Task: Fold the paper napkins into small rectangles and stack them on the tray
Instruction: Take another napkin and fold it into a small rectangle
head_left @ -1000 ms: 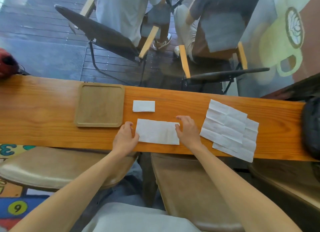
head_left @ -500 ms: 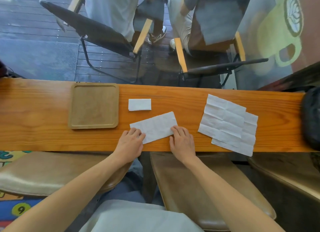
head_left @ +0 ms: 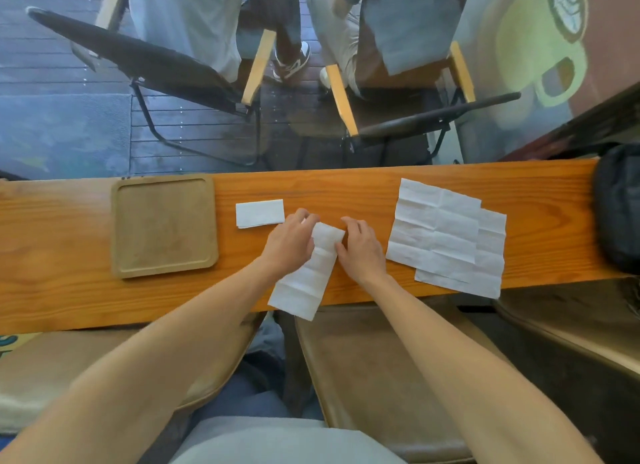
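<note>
Half-folded napkin had swung from lying along the counter to lengthwise, overhanging its near edge; left hand and right hand pinched its far end, next fold likely. Tray still empty.

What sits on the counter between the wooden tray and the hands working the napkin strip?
In the head view, one small folded napkin lies between the tray and the left hand; otherwise bare wood. It is not on the tray.
</note>
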